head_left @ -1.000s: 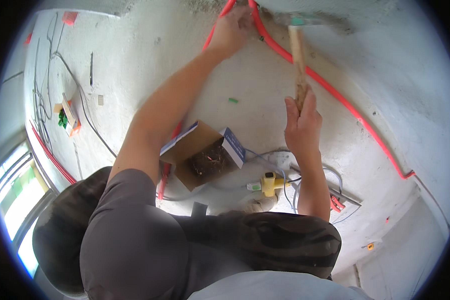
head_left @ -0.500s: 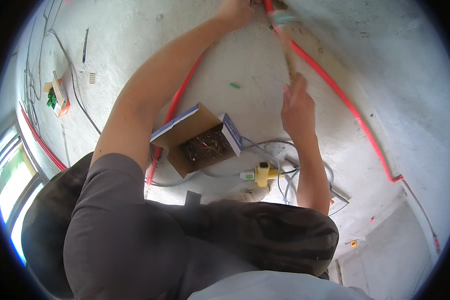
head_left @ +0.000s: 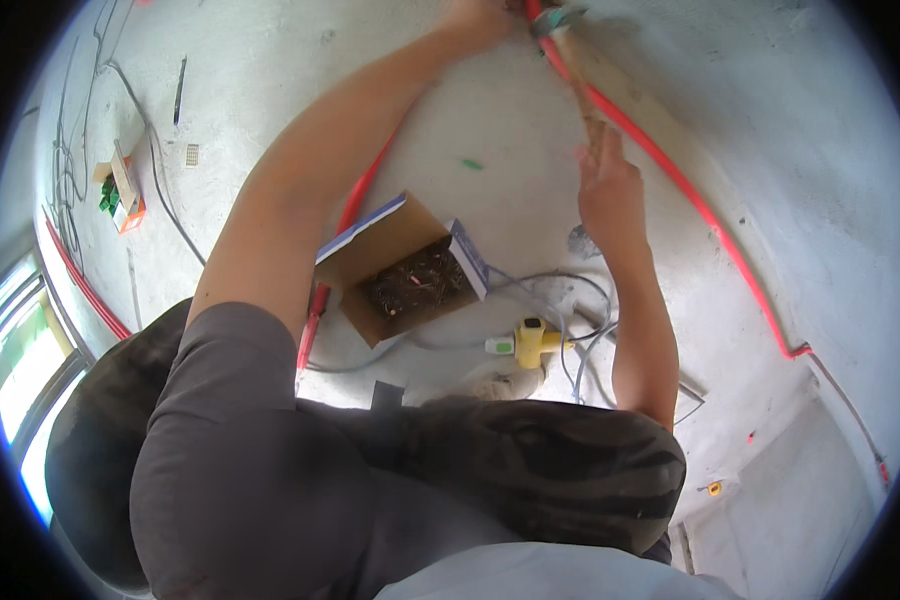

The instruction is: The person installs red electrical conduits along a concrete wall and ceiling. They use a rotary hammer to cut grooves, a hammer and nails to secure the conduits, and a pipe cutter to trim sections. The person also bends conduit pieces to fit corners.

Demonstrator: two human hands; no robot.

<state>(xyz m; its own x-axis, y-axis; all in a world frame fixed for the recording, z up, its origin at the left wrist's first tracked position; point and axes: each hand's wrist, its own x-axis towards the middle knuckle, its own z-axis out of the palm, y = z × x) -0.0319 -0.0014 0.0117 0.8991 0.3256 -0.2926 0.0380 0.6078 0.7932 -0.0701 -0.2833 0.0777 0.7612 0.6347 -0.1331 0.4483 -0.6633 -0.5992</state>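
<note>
My right hand (head_left: 610,190) is closed around the wooden handle of a hammer (head_left: 578,80). The hammer's head lies over the red conduit (head_left: 660,155) at the upper edge of the view. Beside that same spot my left hand (head_left: 478,25) reaches to the conduit's left side. It is smeared by motion and partly cut off, so its fingers and anything in them cannot be made out. Between my arms an open cardboard box (head_left: 375,262) holds many small metal pieces, perhaps nails or clips.
A yellow and white power connector (head_left: 532,343) lies among grey cables (head_left: 570,365) near my knees. Another red conduit (head_left: 365,190) runs under my left arm. At the left are a small box of green pieces (head_left: 120,200) and a dark thin rod (head_left: 180,90). A green bit (head_left: 471,164) lies ahead.
My right hand and the hammer have moved slightly up and to the right, and the hammer head shows more sharply. The left hand stays near the conduit, now more blurred.
</note>
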